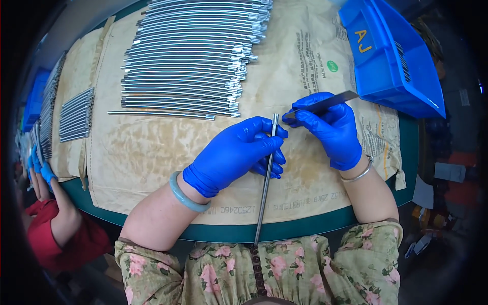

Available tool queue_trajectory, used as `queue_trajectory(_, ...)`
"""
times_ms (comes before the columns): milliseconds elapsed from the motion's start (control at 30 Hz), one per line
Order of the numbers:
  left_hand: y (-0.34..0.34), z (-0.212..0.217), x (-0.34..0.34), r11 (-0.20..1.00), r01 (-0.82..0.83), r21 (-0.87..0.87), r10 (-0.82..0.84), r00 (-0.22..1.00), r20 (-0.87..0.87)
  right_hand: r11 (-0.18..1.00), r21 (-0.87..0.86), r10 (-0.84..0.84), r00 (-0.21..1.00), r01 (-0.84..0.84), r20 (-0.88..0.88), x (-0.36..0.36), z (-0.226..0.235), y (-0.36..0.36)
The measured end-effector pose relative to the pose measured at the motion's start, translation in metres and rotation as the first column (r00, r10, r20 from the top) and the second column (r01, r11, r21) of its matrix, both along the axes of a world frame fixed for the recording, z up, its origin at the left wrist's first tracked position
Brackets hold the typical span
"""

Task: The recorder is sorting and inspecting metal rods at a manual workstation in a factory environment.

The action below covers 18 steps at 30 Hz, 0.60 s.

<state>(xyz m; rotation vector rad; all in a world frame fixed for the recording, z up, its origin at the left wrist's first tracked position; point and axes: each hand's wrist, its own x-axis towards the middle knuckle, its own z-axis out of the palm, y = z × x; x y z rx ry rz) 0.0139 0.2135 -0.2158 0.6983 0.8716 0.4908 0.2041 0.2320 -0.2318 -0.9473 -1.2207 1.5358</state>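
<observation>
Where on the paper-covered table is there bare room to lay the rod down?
Bare paper lies between the rod rows above, the left hand and the table's near edge. A smaller patch sits between the rows and the blue bin. Around the held rod, right hand and flat tool it is crowded.

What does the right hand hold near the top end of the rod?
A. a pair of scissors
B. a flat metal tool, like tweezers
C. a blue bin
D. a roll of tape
B: the right hand pinches a flat grey metal tool whose tip points at the top end of the rod, which the left hand grips; the blue bin stands apart on the table.
</observation>
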Motion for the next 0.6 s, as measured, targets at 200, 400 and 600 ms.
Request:
queue_trajectory(200,0.015,-0.016,0.000,1.000,0.008,-0.018,-0.008,1.000,-0.018,0.990,0.120,0.057,0.994,-0.069,0.096,0.001,-0.018,0.013)
queue_trajectory(400,0.017,-0.015,0.003,1.000,0.004,-0.027,-0.005,1.000,-0.026,0.977,0.160,0.111,0.980,-0.138,0.167,0.004,-0.020,0.015)
queue_trajectory(600,0.015,-0.010,0.005,0.999,0.008,-0.035,-0.009,1.000,-0.022,0.987,0.087,0.125,0.988,-0.133,0.088,0.005,-0.014,0.013)
